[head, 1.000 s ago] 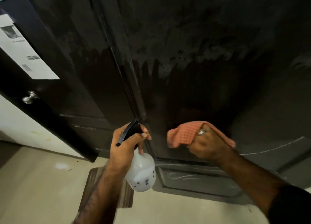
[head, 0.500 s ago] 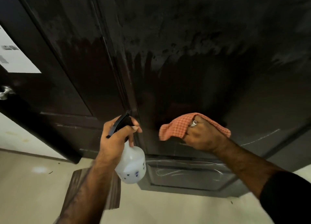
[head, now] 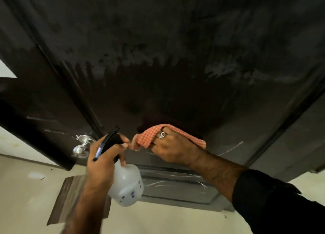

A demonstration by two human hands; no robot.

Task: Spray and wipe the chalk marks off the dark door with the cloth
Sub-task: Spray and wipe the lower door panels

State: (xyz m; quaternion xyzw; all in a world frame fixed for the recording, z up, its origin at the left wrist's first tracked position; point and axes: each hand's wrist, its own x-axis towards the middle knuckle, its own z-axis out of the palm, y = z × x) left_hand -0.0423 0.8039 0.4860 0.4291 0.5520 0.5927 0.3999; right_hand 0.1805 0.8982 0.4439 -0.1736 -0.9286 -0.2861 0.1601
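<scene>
Item: dark door (head: 175, 57), wet and streaked across the main panel
Right hand (head: 173, 148): fingers curled round the orange checked cloth (head: 149, 137), pressing it to the door
Left hand (head: 103, 160): gripping the spray bottle (head: 126, 186) by its neck, just left of the cloth
Chalk marks (head: 175, 181): on the lower panel below the cloth hand; an arc (head: 232, 148) to its right
Risk: runoff may smear chalk downward; bottle could knock the door knob (head: 81, 145) to its left
</scene>
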